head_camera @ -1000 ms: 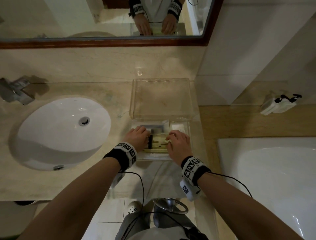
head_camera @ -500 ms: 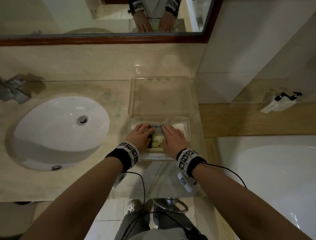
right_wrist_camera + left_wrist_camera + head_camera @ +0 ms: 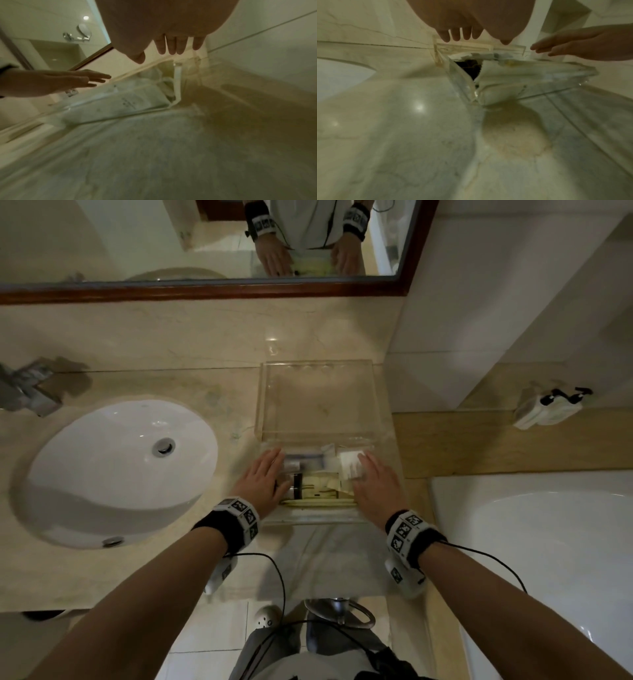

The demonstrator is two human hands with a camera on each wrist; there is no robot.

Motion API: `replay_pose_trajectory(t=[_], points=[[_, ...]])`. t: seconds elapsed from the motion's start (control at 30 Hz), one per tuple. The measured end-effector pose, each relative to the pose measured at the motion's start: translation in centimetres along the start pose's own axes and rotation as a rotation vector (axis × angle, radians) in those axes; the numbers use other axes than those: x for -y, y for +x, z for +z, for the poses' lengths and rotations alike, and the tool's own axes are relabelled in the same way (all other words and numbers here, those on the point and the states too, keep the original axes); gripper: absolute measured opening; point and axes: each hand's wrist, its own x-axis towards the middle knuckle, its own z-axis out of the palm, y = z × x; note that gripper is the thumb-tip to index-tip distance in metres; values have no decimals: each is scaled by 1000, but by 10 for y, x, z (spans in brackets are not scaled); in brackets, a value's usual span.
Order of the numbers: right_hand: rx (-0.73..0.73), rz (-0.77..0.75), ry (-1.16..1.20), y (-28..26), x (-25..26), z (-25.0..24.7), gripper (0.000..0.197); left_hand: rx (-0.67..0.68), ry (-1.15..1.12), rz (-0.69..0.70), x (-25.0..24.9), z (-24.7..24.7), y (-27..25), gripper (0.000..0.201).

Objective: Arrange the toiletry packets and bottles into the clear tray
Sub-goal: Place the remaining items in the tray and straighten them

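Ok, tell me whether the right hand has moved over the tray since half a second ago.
Yes. The right hand has slid rightward, away from the left hand, toward the right wall of the clear tray, uncovering the packets in the middle.

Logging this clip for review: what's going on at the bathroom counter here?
A person is tidying toiletries in a clear tray on the marble counter beside the sink. Both hands are flat and open over the tray's near section: the left hand by the small bottles, the right hand by a white packet. The packets already lie inside; the far section looks bare.
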Motion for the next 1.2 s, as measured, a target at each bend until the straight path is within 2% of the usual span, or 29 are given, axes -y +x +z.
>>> replay_pose_trajectory(t=[0.07,0.23,0.3,0.4,0.5,0.63,0.73,0.83,0.9,1.0,1.07,1.13,1.2], points=[[58,8,-22,-5,0,5,63,29,29,2,0,4,-2,71],[70,71,29,-10,6,6,80,42,13,-52,-2,10,-6,81],[57,98,82,-8,5,2,80,12,3,-55,-2,9,-9,79],[-49,182,205,-7,-1,-3,76,-10,-68,-102,4,5,-15,78],[-21,262,288,-14,-15,-1,82,-27,-93,-137,14,5,-22,84],[108,218,144,-31,-32,9,99,34,-43,-124,22,10,-33,95],[105,205,195,-34,-34,12,103,61,-69,-131,23,14,-33,99],[89,195,216,-33,-32,13,106,23,-69,-111,22,17,-31,95],[60,151,193,-33,-29,11,102,-52,-61,-58,21,13,-29,79],[-99,-20,147,-35,-21,8,68,-136,33,141,19,8,-30,42],[-188,-168,97,-38,-14,10,43,-123,63,243,22,13,-33,36],[-168,-277,73,-40,-9,13,36,-126,96,286,27,17,-32,34],[-138,-303,71,-39,-7,15,34,-116,106,271,26,14,-34,30]])
